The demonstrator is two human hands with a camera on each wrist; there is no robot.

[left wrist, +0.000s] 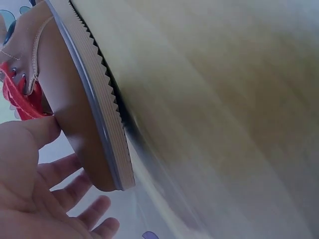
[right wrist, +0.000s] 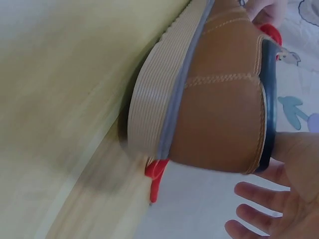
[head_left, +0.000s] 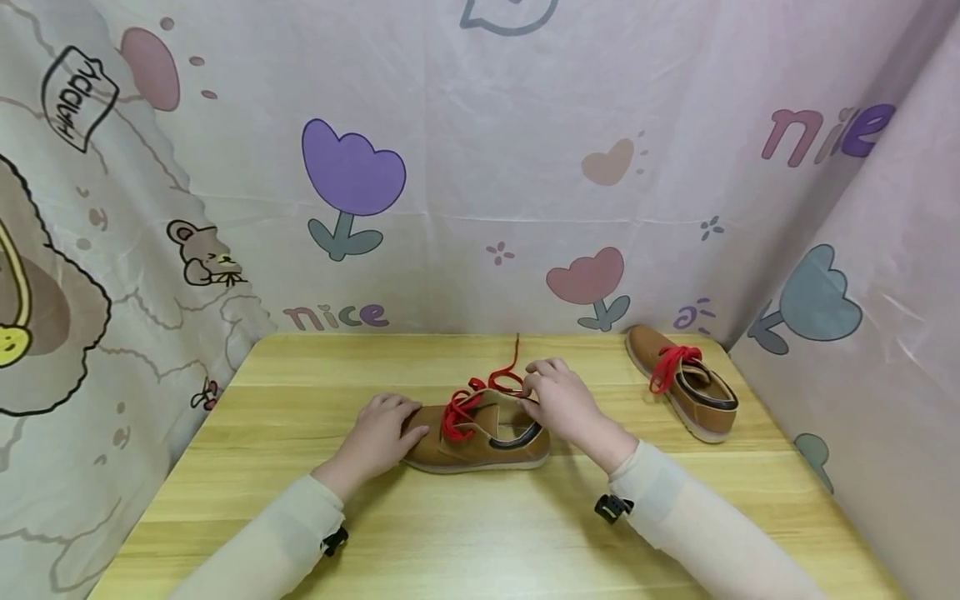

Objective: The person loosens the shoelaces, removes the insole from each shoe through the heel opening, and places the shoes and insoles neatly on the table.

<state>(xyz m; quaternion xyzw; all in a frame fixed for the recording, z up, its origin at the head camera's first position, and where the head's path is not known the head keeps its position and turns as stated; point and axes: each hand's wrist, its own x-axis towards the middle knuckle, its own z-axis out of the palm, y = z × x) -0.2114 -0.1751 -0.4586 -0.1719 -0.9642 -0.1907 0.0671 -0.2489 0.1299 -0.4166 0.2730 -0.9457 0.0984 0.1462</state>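
Against a pale curtain point(head_left: 480, 167) printed with tulips and the word "nice," a wood-grain table point(head_left: 465, 533) carried a brown shoe point(head_left: 480, 454), sole down in the middle, toe to the left and heel to the right, seemingly set broadside so both ends lay within easy reach. Its red laces point(head_left: 459, 414) bunched over the front, with one strand running toward the table's far edge (part of its path was hidden behind the shoe). A second shoe point(head_left: 705, 414), tied with a red bow point(head_left: 666, 371), stood well apart at the far right, probably to leave room around the first. The left hand point(head_left: 381, 429) gripped the toe loosely, thumb on the upper and fingers past the far side, apparently to steady it. The right hand point(head_left: 562, 402) appeared to pinch the collar near the heel, its other fingers spread; the exact contact was hidden.
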